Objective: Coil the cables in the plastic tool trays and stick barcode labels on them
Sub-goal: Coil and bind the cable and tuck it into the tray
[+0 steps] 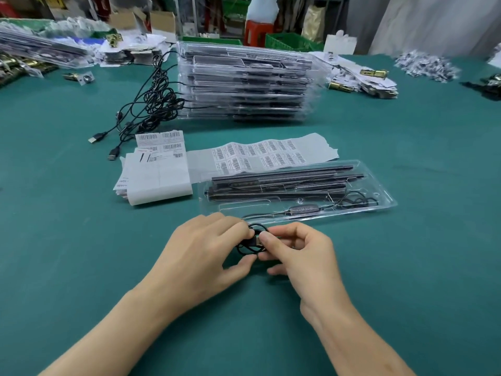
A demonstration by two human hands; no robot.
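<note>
At lower centre of the frame, the left hand and right hand both pinch a small coil of black cable just above the green table. The right thumb and forefinger grip the plug. The cable runs up into the clear tray directly behind. Barcode labels lie beyond the tray; a stack of trays stands at upper centre.

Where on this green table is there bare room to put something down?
Bare cloth lies left of the label sheets and right of the open tray. It is crowded around the tray stack and the tangled cables.
</note>
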